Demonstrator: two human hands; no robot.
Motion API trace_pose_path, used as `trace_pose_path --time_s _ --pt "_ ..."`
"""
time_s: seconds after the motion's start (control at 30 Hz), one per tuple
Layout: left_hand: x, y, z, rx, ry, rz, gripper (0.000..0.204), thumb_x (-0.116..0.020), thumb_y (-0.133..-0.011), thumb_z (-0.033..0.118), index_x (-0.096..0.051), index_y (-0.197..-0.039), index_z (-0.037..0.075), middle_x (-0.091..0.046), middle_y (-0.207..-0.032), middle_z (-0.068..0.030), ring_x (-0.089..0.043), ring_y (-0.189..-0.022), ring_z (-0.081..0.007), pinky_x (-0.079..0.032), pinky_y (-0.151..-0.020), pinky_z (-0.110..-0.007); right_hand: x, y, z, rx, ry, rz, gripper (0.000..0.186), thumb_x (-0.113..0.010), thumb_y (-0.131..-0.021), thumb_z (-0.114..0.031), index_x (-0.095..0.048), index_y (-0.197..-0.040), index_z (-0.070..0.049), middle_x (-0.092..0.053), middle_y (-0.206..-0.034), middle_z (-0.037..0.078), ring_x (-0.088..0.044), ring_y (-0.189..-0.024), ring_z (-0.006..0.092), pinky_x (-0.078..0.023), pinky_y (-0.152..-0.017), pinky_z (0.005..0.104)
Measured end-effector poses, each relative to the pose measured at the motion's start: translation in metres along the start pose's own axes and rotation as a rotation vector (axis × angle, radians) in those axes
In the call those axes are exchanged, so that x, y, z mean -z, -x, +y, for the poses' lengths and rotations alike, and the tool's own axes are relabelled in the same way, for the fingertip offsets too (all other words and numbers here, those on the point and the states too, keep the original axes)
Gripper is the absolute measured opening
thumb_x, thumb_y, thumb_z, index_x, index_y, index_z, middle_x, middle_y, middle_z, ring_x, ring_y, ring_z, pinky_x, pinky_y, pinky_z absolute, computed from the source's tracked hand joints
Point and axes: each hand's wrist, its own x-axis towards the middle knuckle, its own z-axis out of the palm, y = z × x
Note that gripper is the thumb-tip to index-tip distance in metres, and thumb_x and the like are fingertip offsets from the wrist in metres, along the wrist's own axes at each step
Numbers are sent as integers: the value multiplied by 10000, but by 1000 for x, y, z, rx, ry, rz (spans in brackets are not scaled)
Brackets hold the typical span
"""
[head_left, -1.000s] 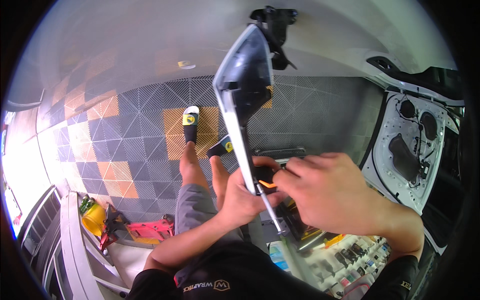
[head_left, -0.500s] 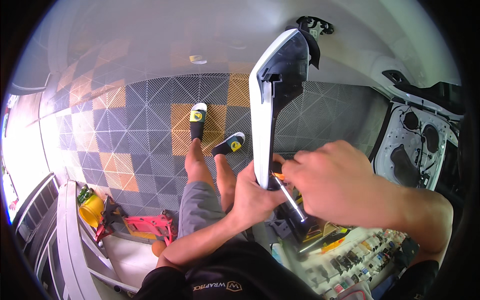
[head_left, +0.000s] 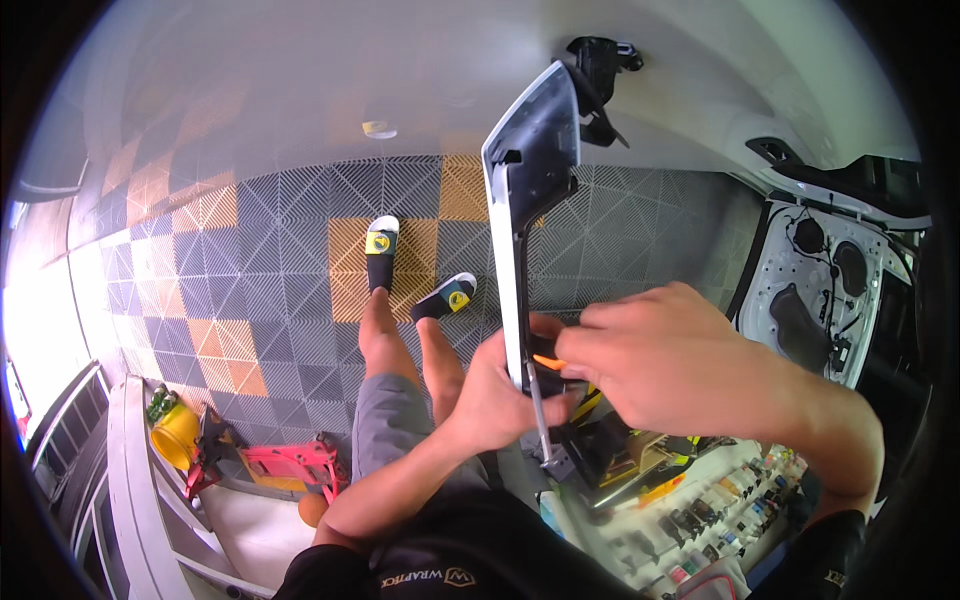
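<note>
The panel (head_left: 508, 250), probably light, stiff and scratch-prone, is clamped by its near end in the left hand (head_left: 487, 402), edges being the best hold; an orange piece (head_left: 547, 362) is pinched by the right hand (head_left: 668, 360) alongside.

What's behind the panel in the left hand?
Past the edges of the panel: tiled floor, pale bodywork, black bracket. Whatever the panel and left hand directly cover is hidden.
</note>
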Motion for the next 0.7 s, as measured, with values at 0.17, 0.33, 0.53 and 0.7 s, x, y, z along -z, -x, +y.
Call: trace_pose_path --time_s 0.17,0.33,0.53,0.7 --pt "-1 3 0 116 42 -15 488 -860 -654 60 -626 -1080 26 -665 -930 -29 -635 -872 -119 -511 -799 -289 -10 14 17 -73 -406 331 150 -638 -956 -114 -682 -1030 9 -671 -838 145 -653 -690 292 -496 -622 401" --pt "-2 0 -6 102 50 -31 591 -895 -705 61 -573 -1198 17 -655 -1032 -36 -627 -953 -110 -516 -839 -274 -36 13 22 -114 -778 563 197 -621 -981 -55 -674 -1128 64 -673 -867 103 -597 -710 139 -486 -642 299" --pt "-9 3 -11 78 151 22 564 -855 -751 2 -559 -1231 -2 -681 -1086 -51 -662 -1028 -131 -536 -905 -287 -45 -7 16 -109 -880 735 301 -685 -911 11 -681 -1211 22 -709 -1049 40 -470 -649 7 -444 -601 196" --pt "-5 3 -12 81 198 -79 534 -811 -789 -32 -562 -1261 -11 -701 -1134 -74 -685 -1049 -152 -553 -927 -302 -43 -38 5 -38 -1056 883 299 -722 -862 29 -708 -1160 11 -689 -993 -27 -360 -586 -50 -270 -492 166"
